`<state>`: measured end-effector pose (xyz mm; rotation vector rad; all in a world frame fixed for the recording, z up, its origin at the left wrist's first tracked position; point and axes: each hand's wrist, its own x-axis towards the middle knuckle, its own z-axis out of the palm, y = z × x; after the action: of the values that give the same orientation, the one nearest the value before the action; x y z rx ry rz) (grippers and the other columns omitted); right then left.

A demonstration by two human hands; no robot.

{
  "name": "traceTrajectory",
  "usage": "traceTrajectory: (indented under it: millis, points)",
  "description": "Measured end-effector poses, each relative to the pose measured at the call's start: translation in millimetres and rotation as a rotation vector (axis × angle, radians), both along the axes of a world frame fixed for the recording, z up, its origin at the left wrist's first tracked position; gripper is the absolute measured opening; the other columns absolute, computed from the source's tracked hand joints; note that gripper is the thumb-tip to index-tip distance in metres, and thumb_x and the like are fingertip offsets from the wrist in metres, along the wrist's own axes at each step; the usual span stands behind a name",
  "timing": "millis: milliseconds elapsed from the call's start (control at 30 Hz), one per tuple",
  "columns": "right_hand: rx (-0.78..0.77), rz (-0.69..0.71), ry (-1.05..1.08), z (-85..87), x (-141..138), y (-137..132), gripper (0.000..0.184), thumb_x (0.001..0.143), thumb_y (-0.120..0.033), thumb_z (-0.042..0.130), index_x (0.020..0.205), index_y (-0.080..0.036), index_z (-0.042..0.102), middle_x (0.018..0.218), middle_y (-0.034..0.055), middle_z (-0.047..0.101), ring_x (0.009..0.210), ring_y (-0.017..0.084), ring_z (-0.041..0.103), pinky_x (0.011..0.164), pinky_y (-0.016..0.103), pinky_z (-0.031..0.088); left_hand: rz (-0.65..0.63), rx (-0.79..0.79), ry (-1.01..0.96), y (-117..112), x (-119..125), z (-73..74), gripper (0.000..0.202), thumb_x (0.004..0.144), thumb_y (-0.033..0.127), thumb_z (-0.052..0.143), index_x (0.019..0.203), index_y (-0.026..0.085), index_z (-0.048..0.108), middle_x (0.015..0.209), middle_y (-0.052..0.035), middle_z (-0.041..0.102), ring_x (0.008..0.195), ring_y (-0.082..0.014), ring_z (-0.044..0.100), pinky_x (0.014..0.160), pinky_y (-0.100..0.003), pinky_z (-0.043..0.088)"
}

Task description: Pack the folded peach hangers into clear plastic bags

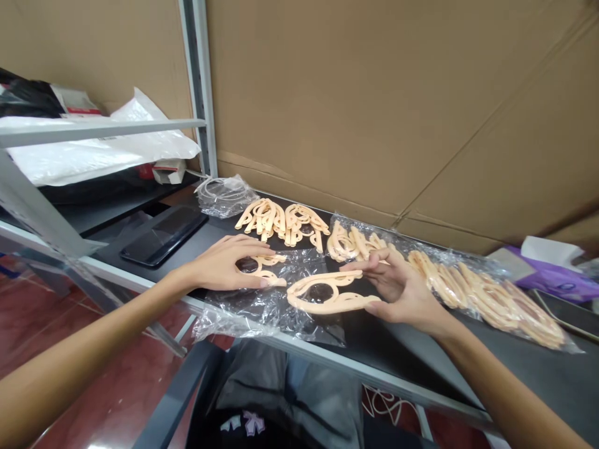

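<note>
My left hand (223, 265) lies on a clear plastic bag (262, 305) on the black table (402, 343), thumb and fingers closed around a peach-coloured plastic piece (262, 267) inside it. My right hand (397, 284) holds a larger peach oval piece (325, 293) by its right end, thumb below and fingers above. Beyond the hands lie loose piles of the same peach pieces (283, 221) and a long clear bag full of them (486, 293) running to the right.
A dark phone (163, 234) lies at the left of the table. A small bag of white wire (224, 194) sits near a grey metal post (199, 87). White plastic bags (93, 153) rest on a shelf at left. Cardboard (374, 93) lines the back. Purple packet (556, 277) at right.
</note>
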<state>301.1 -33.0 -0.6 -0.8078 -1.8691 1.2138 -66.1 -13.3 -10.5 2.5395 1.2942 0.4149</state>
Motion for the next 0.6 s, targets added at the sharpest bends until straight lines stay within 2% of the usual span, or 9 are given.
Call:
traceTrajectory:
  millis: [200, 367, 500, 600]
  points:
    - [-0.011, 0.014, 0.006, -1.4, -16, -4, 0.049, 0.074, -0.026, 0.083, 0.100, -0.030, 0.042, 0.122, 0.0095, 0.072, 0.110, 0.023, 0.069, 0.091, 0.040, 0.056, 0.009, -0.020, 0.005, -1, 1, 1.6, 0.068, 0.087, 0.074, 0.059, 0.142, 0.033, 0.059, 0.152, -0.0032, 0.056, 0.142, -0.0312, 0.044, 0.117, -0.048, 0.029]
    - [0.064, 0.015, -0.156, 5.1, -45, -19, 0.049, 0.069, -0.025, 0.081, 0.096, -0.028, 0.041, 0.125, 0.0102, 0.070, 0.114, 0.025, 0.067, 0.098, 0.042, 0.054, 0.021, -0.028, 0.016, -1, 2, 2.5, 0.070, 0.084, 0.078, 0.060, 0.141, 0.037, 0.059, 0.153, -0.0027, 0.055, 0.143, -0.0326, 0.043, 0.117, -0.050, 0.029]
    - [0.232, -0.007, -0.394, 6.0, -63, -31, 0.054, 0.067, -0.026, 0.081, 0.110, -0.028, 0.048, 0.123, 0.0080, 0.069, 0.110, 0.028, 0.067, 0.094, 0.045, 0.054, 0.024, -0.042, 0.033, -1, 2, 2.6, 0.072, 0.084, 0.080, 0.059, 0.142, 0.038, 0.058, 0.154, -0.0036, 0.053, 0.144, -0.0332, 0.042, 0.117, -0.052, 0.027]
    - [0.296, 0.026, -0.510, 4.7, -70, -38, 0.059, 0.071, -0.026, 0.079, 0.122, -0.028, 0.050, 0.126, 0.0078, 0.067, 0.113, 0.028, 0.064, 0.096, 0.046, 0.053, 0.026, -0.047, 0.047, -2, 2, 3.1, 0.072, 0.083, 0.080, 0.060, 0.143, 0.040, 0.058, 0.156, -0.0033, 0.051, 0.144, -0.0331, 0.041, 0.117, -0.051, 0.028]
